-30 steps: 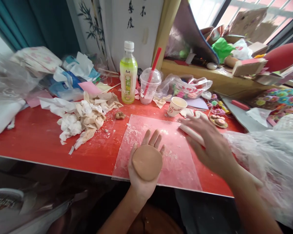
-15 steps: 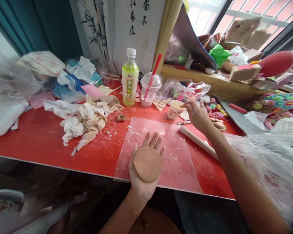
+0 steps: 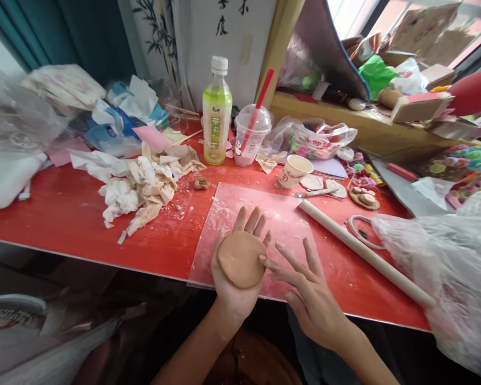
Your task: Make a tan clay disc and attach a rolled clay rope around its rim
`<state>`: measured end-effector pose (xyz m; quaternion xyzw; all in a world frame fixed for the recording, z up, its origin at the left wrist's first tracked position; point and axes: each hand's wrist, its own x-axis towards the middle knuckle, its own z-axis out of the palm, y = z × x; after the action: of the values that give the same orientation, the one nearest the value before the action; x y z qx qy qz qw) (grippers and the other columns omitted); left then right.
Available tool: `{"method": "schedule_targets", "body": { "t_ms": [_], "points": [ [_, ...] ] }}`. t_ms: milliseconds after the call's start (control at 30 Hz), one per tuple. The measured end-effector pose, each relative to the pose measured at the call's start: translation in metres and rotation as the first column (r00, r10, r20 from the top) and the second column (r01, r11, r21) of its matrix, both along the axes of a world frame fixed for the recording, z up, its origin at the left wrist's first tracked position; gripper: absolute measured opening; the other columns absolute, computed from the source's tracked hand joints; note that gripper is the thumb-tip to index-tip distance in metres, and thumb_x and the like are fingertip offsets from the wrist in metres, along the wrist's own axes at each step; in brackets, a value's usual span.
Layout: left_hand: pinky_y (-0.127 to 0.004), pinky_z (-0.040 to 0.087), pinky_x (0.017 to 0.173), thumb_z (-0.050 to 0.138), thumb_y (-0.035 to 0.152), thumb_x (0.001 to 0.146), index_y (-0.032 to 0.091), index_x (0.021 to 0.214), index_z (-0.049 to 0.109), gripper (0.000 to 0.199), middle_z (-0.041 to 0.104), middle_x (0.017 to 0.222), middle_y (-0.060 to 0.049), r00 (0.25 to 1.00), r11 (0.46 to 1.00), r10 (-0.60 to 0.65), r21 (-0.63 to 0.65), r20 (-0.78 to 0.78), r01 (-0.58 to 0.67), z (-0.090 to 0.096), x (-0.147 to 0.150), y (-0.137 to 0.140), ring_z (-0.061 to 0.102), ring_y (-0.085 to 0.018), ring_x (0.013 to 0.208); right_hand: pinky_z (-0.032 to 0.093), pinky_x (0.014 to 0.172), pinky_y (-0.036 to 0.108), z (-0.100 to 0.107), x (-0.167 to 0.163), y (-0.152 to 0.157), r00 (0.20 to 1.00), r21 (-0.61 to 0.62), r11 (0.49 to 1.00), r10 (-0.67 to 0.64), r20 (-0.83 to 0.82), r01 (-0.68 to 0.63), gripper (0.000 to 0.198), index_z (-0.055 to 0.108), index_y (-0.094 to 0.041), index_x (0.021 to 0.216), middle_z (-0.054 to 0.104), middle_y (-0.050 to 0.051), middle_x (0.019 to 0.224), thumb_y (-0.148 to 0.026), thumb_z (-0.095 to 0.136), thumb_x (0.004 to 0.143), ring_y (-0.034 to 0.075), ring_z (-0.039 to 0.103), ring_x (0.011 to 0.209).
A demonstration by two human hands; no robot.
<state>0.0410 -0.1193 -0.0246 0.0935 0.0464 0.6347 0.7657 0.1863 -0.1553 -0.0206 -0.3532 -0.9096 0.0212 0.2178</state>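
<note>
The largest thing is the red table with smooth surface (image 3: 84, 235). On its right side lies a crumpled bag of clear plastic (image 3: 457, 267). In front of the person, a square, see-through plastic sheet (image 3: 284, 230) is spread, dusty with pale crumbs. Over its right far corner and beyond extends a long, pale, round rod (image 3: 366, 254). At the back stands a plastic bottle with yellow-green drink and white cap (image 3: 217, 115). The left hand (image 3: 236, 302) is palm upward, with its fingers stretched out and not closed around anything. The right hand (image 3: 308, 297) has its fingers spread wide and grasps nothing; one fingertip seems to touch the right edge of a flat, round, brown clay disc (image 3: 241, 260). This disc rests on the left palm, above the sheet's near part.
</note>
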Motion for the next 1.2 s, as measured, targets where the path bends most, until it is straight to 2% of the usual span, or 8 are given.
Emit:
{"method": "schedule_targets", "body": {
  "t_ms": [100,233,367,533,667,833,967,1200],
  "points": [
    [-0.037,0.018,0.117,0.026,0.048,0.092,0.023,0.134,0.045,0.053,0.048,0.139,-0.004,1.0,1.0,-0.008,0.014,-0.007,0.008,-0.002,0.0,0.0,0.032,-0.021,0.137,-0.005,0.116,0.053,-0.001,0.0,0.003,0.994,0.028,0.994,0.107,0.029,-0.108,0.032,0.045,-0.015,0.123,0.065,0.006,0.12,-0.022,0.039,0.093,0.019,0.026,0.139],
    [-0.037,0.02,0.116,0.022,0.046,0.093,0.023,0.136,0.042,0.052,0.045,0.142,-0.003,1.0,1.0,-0.02,-0.024,0.0,0.02,0.0,-0.001,-0.001,0.031,-0.02,0.138,-0.004,0.116,0.053,0.0,-0.001,0.008,0.999,0.039,0.998,-0.042,-0.033,0.043,0.03,0.045,-0.014,0.122,0.062,0.009,0.125,-0.021,0.037,0.094,0.018,0.022,0.14],
    [-0.038,0.019,0.116,0.021,0.045,0.094,0.022,0.135,0.044,0.052,0.048,0.14,-0.004,1.0,1.0,-0.019,-0.003,-0.003,0.019,0.0,-0.001,0.0,0.033,-0.02,0.137,-0.004,0.116,0.052,0.0,-0.005,0.007,0.991,0.048,0.991,0.127,-0.032,-0.125,0.028,0.049,-0.016,0.119,0.068,0.004,0.116,-0.021,0.04,0.093,0.018,0.031,0.137],
    [-0.038,0.019,0.116,0.019,0.046,0.094,0.024,0.136,0.042,0.053,0.044,0.143,-0.002,0.999,0.999,-0.041,-0.009,-0.026,0.041,0.0,-0.002,-0.001,0.028,-0.02,0.139,-0.001,0.115,0.056,0.001,-0.009,0.007,0.995,0.054,0.996,-0.062,-0.082,0.066,0.024,0.051,-0.017,0.112,0.067,0.007,0.118,-0.019,0.039,0.092,0.02,0.031,0.137],
    [-0.037,0.018,0.116,0.023,0.052,0.091,0.027,0.135,0.043,0.055,0.044,0.143,0.0,0.996,0.999,-0.045,-0.018,-0.074,0.044,0.0,-0.001,-0.001,0.029,-0.022,0.139,-0.004,0.116,0.052,0.002,-0.011,0.005,0.983,0.062,0.99,0.134,-0.124,-0.127,0.021,0.055,-0.02,0.106,0.072,0.002,0.105,-0.021,0.039,0.092,0.018,0.042,0.131],
    [-0.037,0.02,0.116,0.02,0.048,0.094,0.025,0.135,0.043,0.053,0.045,0.142,-0.002,0.996,1.0,-0.023,-0.02,-0.082,0.022,0.002,0.0,-0.001,0.03,-0.02,0.138,-0.002,0.115,0.056,0.002,-0.001,0.007,0.991,-0.014,0.999,-0.039,-0.128,0.038,0.027,0.05,-0.015,0.115,0.065,0.009,0.121,-0.027,0.038,0.093,0.022,0.029,0.138],
    [-0.036,0.019,0.116,0.02,0.048,0.094,0.024,0.135,0.044,0.054,0.048,0.14,-0.002,0.998,1.0,-0.031,-0.007,-0.06,0.03,0.001,-0.001,-0.001,0.033,-0.02,0.137,-0.005,0.114,0.057,-0.001,0.002,0.004,0.989,0.023,0.992,0.125,-0.077,-0.124,0.025,0.053,-0.017,0.113,0.07,0.004,0.111,-0.027,0.041,0.093,0.022,0.031,0.137],
    [-0.036,0.017,0.117,0.023,0.051,0.092,0.026,0.134,0.045,0.054,0.049,0.139,-0.001,0.994,0.999,-0.033,-0.017,-0.103,0.031,0.001,-0.001,-0.001,0.03,-0.021,0.138,0.003,0.116,0.054,-0.004,-0.008,0.0,0.994,0.097,0.995,-0.007,-0.111,0.018,0.024,0.056,-0.02,0.11,0.071,0.004,0.109,-0.027,0.039,0.095,0.02,0.043,0.131]
  ]
}}
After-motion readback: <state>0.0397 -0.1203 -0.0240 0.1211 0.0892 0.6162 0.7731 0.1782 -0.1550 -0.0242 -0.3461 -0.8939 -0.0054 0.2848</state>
